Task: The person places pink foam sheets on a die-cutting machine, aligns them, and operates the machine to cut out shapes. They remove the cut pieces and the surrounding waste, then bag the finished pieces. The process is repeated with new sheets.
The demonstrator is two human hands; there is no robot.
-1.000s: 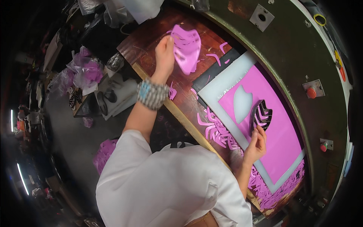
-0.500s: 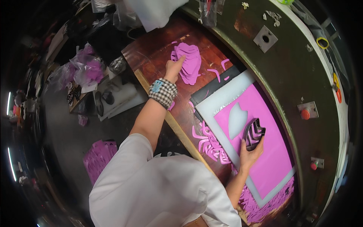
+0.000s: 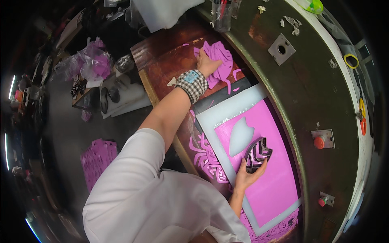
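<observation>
My left hand (image 3: pixel 208 65) is closed on a loose stack of pink cut pieces (image 3: pixel 222 60) on the reddish-brown board at the far side; the fingertips are partly hidden among the pieces. My right hand (image 3: pixel 247 176) grips a dark metal cutting die (image 3: pixel 258 155) by its near end. The die is over a pink sheet (image 3: pixel 267 194), and pink shows between its curved blades. Just beyond the die, a leaf-shaped hole (image 3: pixel 241 137) in the sheet shows the whitish cutting board (image 3: pixel 208 121) underneath.
Pink offcut strips (image 3: pixel 208 160) lie left of the cutting board, with more scraps (image 3: pixel 279 227) at its near end. A green machine beam (image 3: pixel 291 89) with red buttons curves along the right. A clear cup (image 3: pixel 222 16) stands at the back. Stacked pink sheets (image 3: pixel 98 160) lie at left.
My left hand has moved rightward over the pink stack, which is now fanned and shifted right. The die in my right hand has tipped, so pink now shows through it. The whole view has shifted slightly.
</observation>
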